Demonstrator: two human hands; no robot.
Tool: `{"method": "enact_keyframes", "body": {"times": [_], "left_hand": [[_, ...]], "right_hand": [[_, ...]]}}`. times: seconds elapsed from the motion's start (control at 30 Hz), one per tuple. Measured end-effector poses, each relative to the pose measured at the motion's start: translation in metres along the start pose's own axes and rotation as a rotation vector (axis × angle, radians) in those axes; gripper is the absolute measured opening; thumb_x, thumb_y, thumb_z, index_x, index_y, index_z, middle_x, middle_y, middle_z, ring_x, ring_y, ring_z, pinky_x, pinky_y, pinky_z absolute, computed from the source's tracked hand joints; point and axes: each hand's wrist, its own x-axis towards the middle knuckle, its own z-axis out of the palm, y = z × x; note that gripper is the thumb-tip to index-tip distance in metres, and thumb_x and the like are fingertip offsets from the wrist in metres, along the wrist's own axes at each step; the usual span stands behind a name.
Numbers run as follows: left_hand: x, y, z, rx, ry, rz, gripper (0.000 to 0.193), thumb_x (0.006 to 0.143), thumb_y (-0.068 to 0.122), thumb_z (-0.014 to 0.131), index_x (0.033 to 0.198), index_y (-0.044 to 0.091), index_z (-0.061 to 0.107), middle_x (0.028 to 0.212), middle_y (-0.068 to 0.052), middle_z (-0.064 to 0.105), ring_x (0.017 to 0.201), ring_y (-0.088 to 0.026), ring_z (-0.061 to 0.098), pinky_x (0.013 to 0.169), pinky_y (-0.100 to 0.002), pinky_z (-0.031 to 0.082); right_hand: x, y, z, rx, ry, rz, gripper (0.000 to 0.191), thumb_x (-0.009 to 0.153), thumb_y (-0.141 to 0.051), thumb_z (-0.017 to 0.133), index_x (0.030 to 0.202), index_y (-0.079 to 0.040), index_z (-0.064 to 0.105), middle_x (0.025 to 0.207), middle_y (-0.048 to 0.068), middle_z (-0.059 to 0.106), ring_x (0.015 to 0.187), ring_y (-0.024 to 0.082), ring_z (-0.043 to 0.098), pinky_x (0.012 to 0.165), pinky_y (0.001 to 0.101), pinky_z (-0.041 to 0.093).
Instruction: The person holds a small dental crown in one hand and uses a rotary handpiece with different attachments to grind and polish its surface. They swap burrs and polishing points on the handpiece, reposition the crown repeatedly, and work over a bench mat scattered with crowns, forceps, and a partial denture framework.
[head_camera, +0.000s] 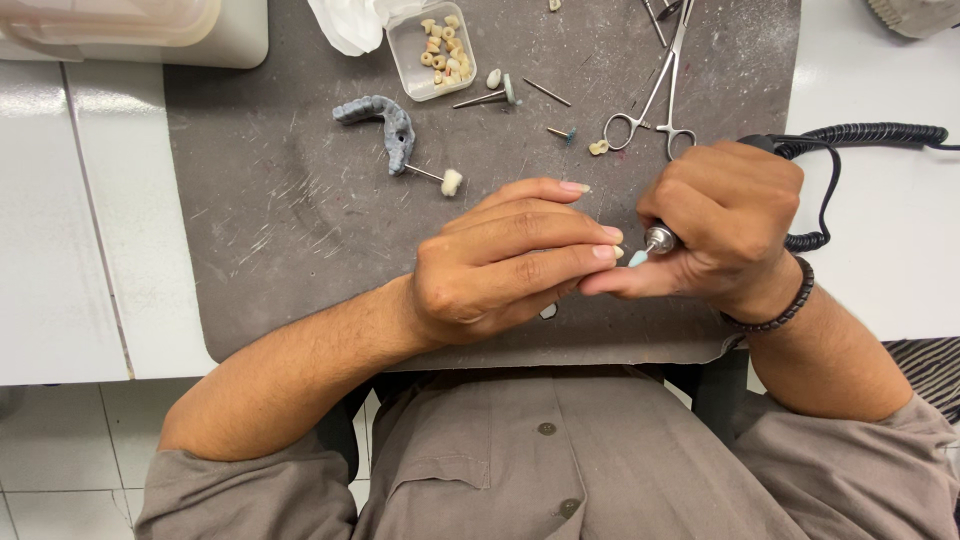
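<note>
My right hand (725, 225) grips a rotary handpiece (660, 238) with a metal chuck and a pale blue polishing tip (638, 258). Its coiled black cord (860, 135) runs off to the right. My left hand (505, 265) is closed beside it, fingertips pinched against the tip; whatever small piece they hold is hidden by the fingers. Both hands hover over the front part of a grey work mat (300, 230).
On the mat lie a grey dental arch cast (385, 120), a clear box of small tooth pieces (432, 48), several burs and mounted points (488, 96), a loose crown (598, 147) and metal forceps (660, 95). White crumpled tissue (345, 22) sits at the back.
</note>
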Motion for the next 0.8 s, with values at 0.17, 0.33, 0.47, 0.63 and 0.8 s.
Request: {"method": "enact_keyframes", "body": {"times": [0.17, 0.33, 0.47, 0.63, 0.8], "left_hand": [[0.0004, -0.0013, 0.0011, 0.002, 0.007, 0.007, 0.020, 0.098, 0.003, 0.082, 0.113, -0.001, 0.070, 0.116, -0.012, 0.071, 0.104, -0.023, 0.074, 0.110, -0.046, 0.058], [-0.0004, -0.0017, 0.0013, -0.005, 0.007, 0.001, 0.020, 0.097, 0.003, 0.082, 0.113, -0.001, 0.069, 0.116, -0.012, 0.072, 0.104, -0.024, 0.075, 0.110, -0.046, 0.058], [-0.0009, -0.0014, 0.0009, -0.017, 0.004, -0.002, 0.021, 0.097, 0.003, 0.082, 0.113, -0.001, 0.069, 0.116, -0.012, 0.072, 0.104, -0.024, 0.074, 0.107, -0.045, 0.058], [-0.0005, -0.0011, 0.0008, -0.017, 0.003, -0.003, 0.020, 0.097, 0.001, 0.081, 0.113, -0.001, 0.069, 0.116, -0.012, 0.072, 0.104, -0.024, 0.074, 0.105, -0.044, 0.058], [-0.0002, -0.0005, -0.0002, -0.016, -0.005, -0.002, 0.020, 0.097, -0.001, 0.081, 0.113, -0.002, 0.069, 0.116, -0.013, 0.072, 0.104, -0.024, 0.075, 0.105, -0.044, 0.058]], "right_hand": [[0.0012, -0.0029, -0.0002, -0.026, -0.009, -0.011, 0.069, 0.075, -0.068, 0.085, 0.065, -0.008, 0.053, 0.056, 0.004, 0.045, 0.047, 0.022, 0.046, 0.047, 0.0354, 0.034], [0.0012, -0.0044, 0.0029, 0.038, -0.039, 0.014, 0.068, 0.078, -0.065, 0.085, 0.067, -0.006, 0.053, 0.058, 0.005, 0.047, 0.049, 0.022, 0.049, 0.048, 0.0348, 0.036], [0.0012, -0.0042, 0.0042, 0.061, -0.042, 0.015, 0.066, 0.078, -0.064, 0.084, 0.066, -0.007, 0.053, 0.057, 0.005, 0.046, 0.049, 0.022, 0.049, 0.047, 0.0351, 0.036], [0.0005, -0.0049, 0.0040, 0.045, -0.023, 0.041, 0.068, 0.079, -0.065, 0.084, 0.069, -0.006, 0.052, 0.061, 0.007, 0.048, 0.053, 0.024, 0.051, 0.052, 0.0358, 0.039], [-0.0002, -0.0045, 0.0047, 0.050, -0.035, 0.035, 0.067, 0.076, -0.064, 0.085, 0.067, -0.005, 0.054, 0.059, 0.007, 0.048, 0.051, 0.024, 0.050, 0.050, 0.0364, 0.038]]}}
